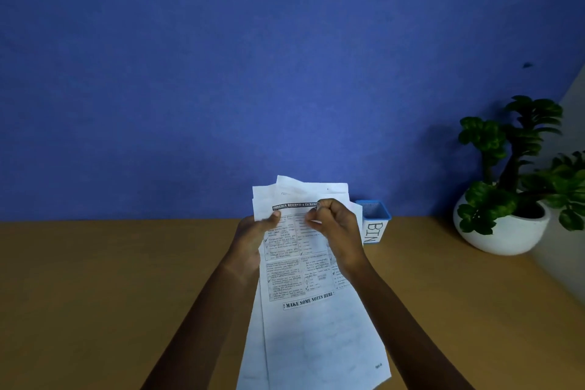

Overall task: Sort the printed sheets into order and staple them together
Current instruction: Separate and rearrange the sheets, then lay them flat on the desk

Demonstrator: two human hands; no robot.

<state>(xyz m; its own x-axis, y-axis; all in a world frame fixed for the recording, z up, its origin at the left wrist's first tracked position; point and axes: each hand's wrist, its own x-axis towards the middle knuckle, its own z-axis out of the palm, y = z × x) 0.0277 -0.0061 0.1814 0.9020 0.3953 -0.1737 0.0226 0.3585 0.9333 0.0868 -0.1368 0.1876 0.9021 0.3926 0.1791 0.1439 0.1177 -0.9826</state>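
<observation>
A loose stack of printed sheets [316, 332] is held up above the wooden desk [95, 279], fanned unevenly at the top. The front sheet carries a black heading, boxed text and the line "MAKE SOME NOTES HERE". My left hand [253, 241] grips the stack's left edge, thumb on the front page. My right hand [335, 228] is closed on the upper right part of the sheets, pinching paper between thumb and fingers. No stapler is in view.
A small blue-rimmed white container labelled "BIN" [375, 225] stands at the back of the desk, just right of my hands. A green plant in a white bowl pot [503, 228] sits at the far right. A blue wall [253, 73] rises behind.
</observation>
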